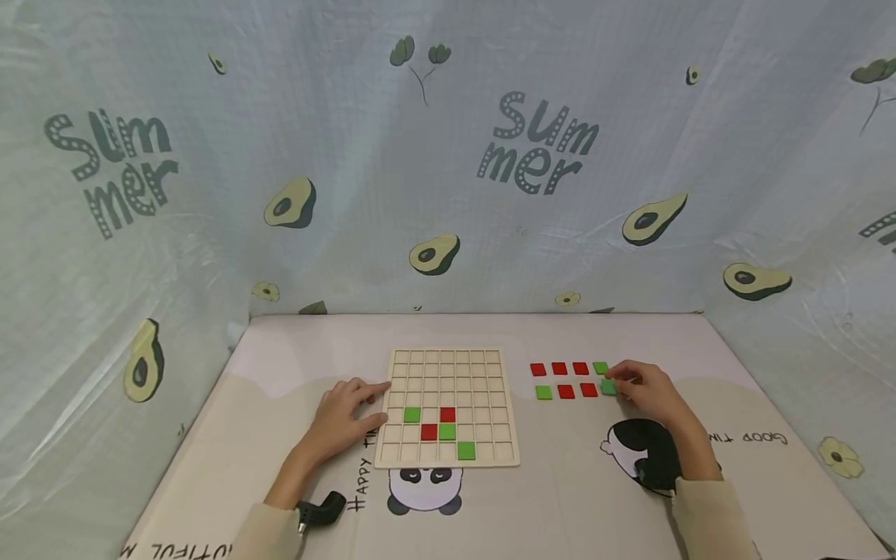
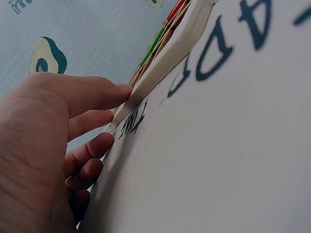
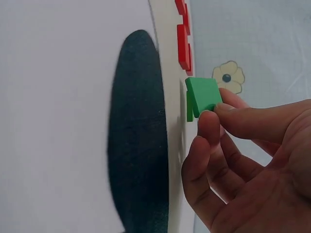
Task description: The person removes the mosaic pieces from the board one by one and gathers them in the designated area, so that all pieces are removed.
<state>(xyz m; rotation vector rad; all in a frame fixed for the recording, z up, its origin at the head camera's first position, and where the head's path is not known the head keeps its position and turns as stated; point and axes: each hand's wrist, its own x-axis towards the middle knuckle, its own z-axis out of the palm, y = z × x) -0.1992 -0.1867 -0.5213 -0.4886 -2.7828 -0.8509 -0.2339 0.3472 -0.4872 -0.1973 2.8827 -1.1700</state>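
Note:
A pale wooden grid board (image 1: 483, 398) lies on the table, with several red and green square tiles set in its lower cells. At its left edge rests my left hand (image 1: 341, 416), thumb and index fingertips touching the rim; the left wrist view shows the thumb (image 2: 104, 93) against the board's side (image 2: 167, 60). To the right of the board, my right hand (image 1: 647, 391) pinches a green tile (image 3: 205, 93) between thumb and fingers, the tile tilted and lifted off the table. Another green tile (image 1: 600, 368) lies just behind it.
Two rows of loose tiles lie right of the board, among them a red tile (image 1: 565, 391) and a green tile (image 1: 543, 393). The printed tablecloth (image 1: 560, 498) shows a panda (image 1: 425, 491). Hanging sheets (image 1: 350, 155) with avocado prints enclose the table's back and sides.

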